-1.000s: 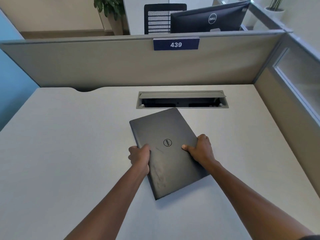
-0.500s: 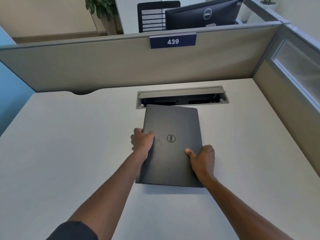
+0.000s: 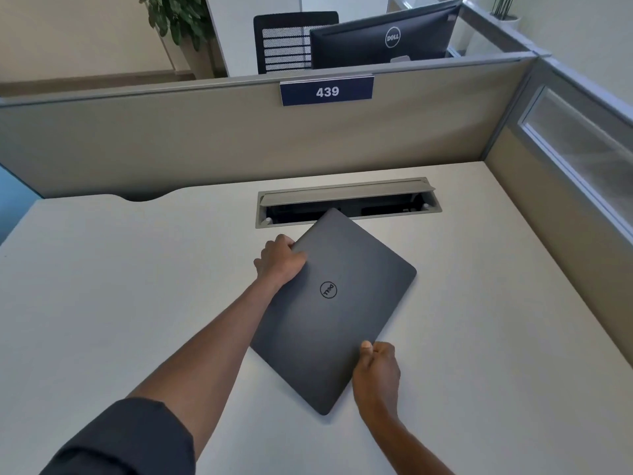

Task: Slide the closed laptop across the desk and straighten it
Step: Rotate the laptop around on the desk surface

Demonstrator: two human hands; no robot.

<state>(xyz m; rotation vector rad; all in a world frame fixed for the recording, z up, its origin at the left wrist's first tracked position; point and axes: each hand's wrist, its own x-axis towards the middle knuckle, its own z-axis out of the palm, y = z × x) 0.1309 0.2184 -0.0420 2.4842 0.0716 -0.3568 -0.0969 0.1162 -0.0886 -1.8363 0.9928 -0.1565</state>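
A closed dark grey laptop (image 3: 339, 323) with a round logo lies flat on the light desk (image 3: 120, 286), turned clockwise so its corners point away and toward me. Its far corner overlaps the open cable slot (image 3: 376, 200). My left hand (image 3: 279, 260) grips the laptop's upper left edge, fingers curled over it. My right hand (image 3: 376, 368) pinches the near right edge, thumb on the lid.
A beige partition (image 3: 239, 138) with a blue "439" sign (image 3: 327, 91) closes the desk's far side. Another panel with a frosted window (image 3: 579, 149) runs along the right. Behind the partition stand a monitor (image 3: 383, 36), a chair and a plant.
The laptop has rotated clockwise from tilted left, through square, to tilted right. My left hand moved forward along its edge; my right hand moved back toward me.
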